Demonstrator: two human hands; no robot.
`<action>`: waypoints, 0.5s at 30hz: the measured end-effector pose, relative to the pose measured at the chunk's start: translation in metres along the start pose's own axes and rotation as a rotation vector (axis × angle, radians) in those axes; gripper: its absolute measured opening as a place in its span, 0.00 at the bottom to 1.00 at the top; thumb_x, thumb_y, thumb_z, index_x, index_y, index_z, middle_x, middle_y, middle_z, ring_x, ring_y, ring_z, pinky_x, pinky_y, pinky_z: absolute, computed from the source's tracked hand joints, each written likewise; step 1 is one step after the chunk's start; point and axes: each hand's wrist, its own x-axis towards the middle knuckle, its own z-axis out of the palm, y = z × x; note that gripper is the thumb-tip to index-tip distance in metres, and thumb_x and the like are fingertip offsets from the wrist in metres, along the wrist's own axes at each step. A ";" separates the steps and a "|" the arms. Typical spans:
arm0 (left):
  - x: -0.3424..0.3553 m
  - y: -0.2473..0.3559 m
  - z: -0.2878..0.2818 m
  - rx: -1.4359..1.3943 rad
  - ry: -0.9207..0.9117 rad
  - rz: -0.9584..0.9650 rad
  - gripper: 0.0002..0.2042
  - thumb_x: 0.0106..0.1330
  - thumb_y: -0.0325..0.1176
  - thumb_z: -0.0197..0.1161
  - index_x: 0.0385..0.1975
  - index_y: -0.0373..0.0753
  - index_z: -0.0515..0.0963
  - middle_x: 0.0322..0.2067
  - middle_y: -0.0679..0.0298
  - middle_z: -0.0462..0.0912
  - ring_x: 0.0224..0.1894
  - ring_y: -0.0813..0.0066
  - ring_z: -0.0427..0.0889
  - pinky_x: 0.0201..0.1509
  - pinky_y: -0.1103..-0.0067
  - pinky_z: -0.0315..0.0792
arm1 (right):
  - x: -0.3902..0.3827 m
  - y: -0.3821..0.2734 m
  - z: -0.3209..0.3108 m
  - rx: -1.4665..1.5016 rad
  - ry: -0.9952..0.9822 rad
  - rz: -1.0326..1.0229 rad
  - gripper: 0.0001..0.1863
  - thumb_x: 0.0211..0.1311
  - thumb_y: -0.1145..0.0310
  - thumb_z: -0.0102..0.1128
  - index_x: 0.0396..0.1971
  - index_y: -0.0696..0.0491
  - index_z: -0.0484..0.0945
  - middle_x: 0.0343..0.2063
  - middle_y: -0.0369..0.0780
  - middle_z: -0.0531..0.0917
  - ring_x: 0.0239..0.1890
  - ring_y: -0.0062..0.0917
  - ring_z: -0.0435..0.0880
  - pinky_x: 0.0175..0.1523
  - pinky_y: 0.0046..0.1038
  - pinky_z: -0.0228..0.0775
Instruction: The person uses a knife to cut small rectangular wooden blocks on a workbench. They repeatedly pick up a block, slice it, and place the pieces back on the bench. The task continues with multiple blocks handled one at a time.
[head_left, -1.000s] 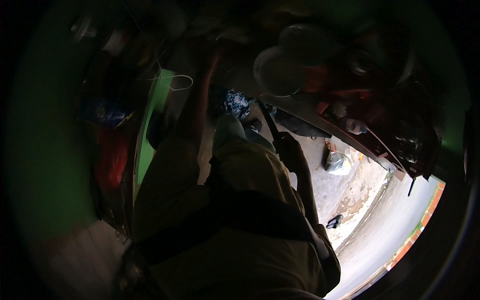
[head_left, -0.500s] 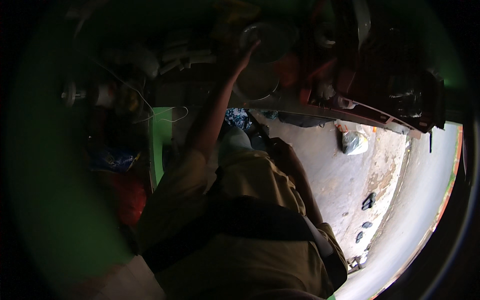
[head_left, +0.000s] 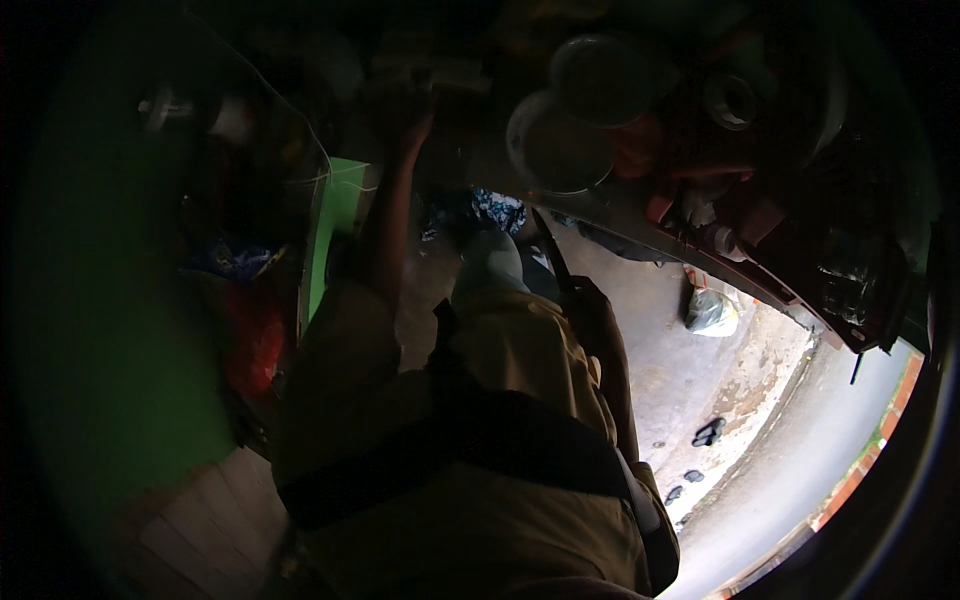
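Where the right hand (head_left: 592, 305) hangs low beside the person's body, a long dark tool (head_left: 549, 243) stands out from it, slim and blade-like, though too dim to name surely. Its long axis runs forward from the grip and leans a little left, so the free end points toward the near edge of the tabletop (head_left: 478, 150); whether it touches that edge cannot be told. The right grip looks closed around the tool's near end, which makes this the nearer hand.

Ahead and to the left of the free end, well apart from it, the left hand (head_left: 408, 110) reaches over the tabletop in deep shadow. Whether its fingers are apart, together or on something, I cannot tell; some pale strips (head_left: 455, 75) lie just beside it. To its right sit two round vessels (head_left: 558, 150), one partly behind the other. A green post (head_left: 338, 195) rises left of the reaching arm, and beyond the right arm a plastic bag (head_left: 712, 313) lies on the bright floor (head_left: 640, 385).
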 end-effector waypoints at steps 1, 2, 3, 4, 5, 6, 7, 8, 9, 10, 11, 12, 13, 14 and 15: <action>0.011 0.027 -0.001 -0.023 0.036 -0.027 0.34 0.68 0.63 0.66 0.59 0.38 0.81 0.56 0.50 0.85 0.56 0.51 0.85 0.61 0.59 0.77 | -0.004 0.000 0.000 -0.010 0.023 -0.026 0.14 0.74 0.68 0.62 0.56 0.53 0.80 0.25 0.35 0.84 0.27 0.15 0.81 0.30 0.24 0.72; 0.015 0.035 -0.007 -0.025 0.086 -0.082 0.35 0.68 0.65 0.65 0.58 0.37 0.81 0.55 0.49 0.85 0.55 0.50 0.85 0.60 0.59 0.77 | -0.004 -0.002 -0.003 -0.051 0.002 -0.062 0.14 0.74 0.68 0.63 0.56 0.53 0.80 0.25 0.35 0.84 0.27 0.16 0.81 0.31 0.24 0.72; 0.018 0.036 -0.003 -0.185 0.112 -0.157 0.37 0.66 0.66 0.66 0.58 0.35 0.80 0.54 0.47 0.84 0.56 0.47 0.83 0.61 0.58 0.76 | -0.002 -0.003 -0.005 -0.084 -0.014 -0.099 0.14 0.74 0.68 0.63 0.56 0.53 0.80 0.26 0.36 0.85 0.28 0.16 0.81 0.31 0.24 0.73; 0.018 0.034 -0.001 -0.224 0.074 -0.172 0.37 0.66 0.66 0.66 0.58 0.35 0.80 0.54 0.47 0.84 0.56 0.47 0.83 0.62 0.58 0.76 | -0.002 -0.004 -0.006 -0.095 -0.014 -0.110 0.15 0.74 0.68 0.63 0.56 0.54 0.80 0.26 0.36 0.86 0.28 0.16 0.82 0.32 0.25 0.73; 0.020 0.033 0.002 -0.264 0.035 -0.184 0.37 0.66 0.66 0.67 0.58 0.35 0.80 0.54 0.47 0.84 0.56 0.47 0.83 0.62 0.58 0.76 | -0.001 -0.004 -0.007 -0.105 -0.013 -0.121 0.15 0.74 0.68 0.63 0.56 0.54 0.80 0.27 0.37 0.86 0.28 0.16 0.82 0.33 0.25 0.74; 0.020 0.029 0.002 -0.299 0.003 -0.203 0.37 0.65 0.66 0.67 0.58 0.35 0.80 0.54 0.47 0.84 0.56 0.46 0.83 0.62 0.58 0.76 | 0.000 -0.004 -0.007 -0.095 -0.005 -0.114 0.15 0.74 0.68 0.63 0.56 0.54 0.80 0.27 0.37 0.86 0.29 0.17 0.82 0.33 0.25 0.74; 0.018 0.025 0.007 -0.306 0.028 -0.211 0.37 0.65 0.66 0.67 0.57 0.35 0.80 0.53 0.48 0.84 0.55 0.47 0.83 0.61 0.58 0.76 | 0.002 -0.003 -0.009 -0.086 0.003 -0.107 0.15 0.74 0.68 0.63 0.57 0.54 0.80 0.27 0.37 0.86 0.29 0.17 0.83 0.34 0.26 0.75; 0.014 0.019 0.017 -0.314 0.054 -0.219 0.36 0.65 0.66 0.68 0.56 0.36 0.81 0.53 0.48 0.85 0.54 0.48 0.84 0.60 0.59 0.77 | 0.003 -0.003 -0.012 -0.086 -0.013 -0.089 0.15 0.74 0.68 0.63 0.57 0.54 0.80 0.28 0.38 0.87 0.29 0.17 0.83 0.35 0.26 0.75; 0.014 0.018 0.018 -0.324 0.073 -0.212 0.36 0.64 0.65 0.68 0.56 0.36 0.82 0.52 0.49 0.85 0.53 0.48 0.84 0.59 0.59 0.77 | 0.003 -0.003 -0.012 -0.076 -0.018 -0.064 0.15 0.74 0.68 0.63 0.57 0.54 0.80 0.28 0.38 0.87 0.30 0.17 0.83 0.35 0.26 0.76; 0.013 0.014 0.019 -0.339 0.032 -0.198 0.35 0.64 0.65 0.69 0.55 0.37 0.82 0.50 0.49 0.86 0.52 0.49 0.85 0.58 0.60 0.77 | 0.003 -0.002 -0.013 -0.066 -0.024 -0.039 0.15 0.74 0.68 0.63 0.57 0.54 0.80 0.29 0.38 0.87 0.30 0.18 0.83 0.36 0.27 0.76; 0.015 0.017 0.012 -0.360 -0.016 -0.168 0.33 0.64 0.64 0.69 0.54 0.38 0.83 0.49 0.50 0.87 0.50 0.49 0.85 0.57 0.60 0.78 | 0.002 0.001 -0.011 -0.072 -0.012 -0.036 0.15 0.74 0.68 0.63 0.57 0.55 0.80 0.29 0.39 0.87 0.31 0.18 0.83 0.36 0.27 0.76; 0.019 0.021 0.006 -0.367 -0.063 -0.174 0.32 0.64 0.63 0.70 0.54 0.39 0.83 0.48 0.51 0.87 0.50 0.49 0.85 0.57 0.60 0.78 | 0.002 0.004 -0.009 -0.078 0.000 -0.033 0.15 0.74 0.68 0.63 0.57 0.55 0.80 0.30 0.39 0.87 0.31 0.18 0.83 0.37 0.27 0.76; 0.024 0.027 0.002 -0.375 -0.109 -0.181 0.31 0.64 0.62 0.70 0.54 0.40 0.84 0.47 0.52 0.87 0.50 0.50 0.85 0.57 0.60 0.78 | 0.002 0.007 -0.008 -0.086 0.013 -0.030 0.15 0.74 0.68 0.63 0.56 0.56 0.80 0.31 0.39 0.87 0.32 0.18 0.84 0.37 0.27 0.76; 0.024 0.023 -0.007 -0.347 -0.146 -0.245 0.30 0.65 0.61 0.70 0.55 0.41 0.84 0.47 0.52 0.87 0.51 0.50 0.85 0.58 0.60 0.77 | 0.004 0.008 -0.008 -0.092 0.003 -0.048 0.15 0.74 0.68 0.63 0.56 0.56 0.80 0.31 0.39 0.87 0.32 0.19 0.84 0.37 0.27 0.77; 0.025 0.022 -0.008 -0.330 -0.187 -0.300 0.29 0.65 0.59 0.70 0.56 0.42 0.84 0.47 0.52 0.87 0.52 0.50 0.85 0.59 0.60 0.77 | 0.005 0.007 -0.008 -0.093 0.000 -0.059 0.15 0.74 0.68 0.63 0.56 0.56 0.80 0.31 0.40 0.87 0.32 0.19 0.84 0.38 0.27 0.77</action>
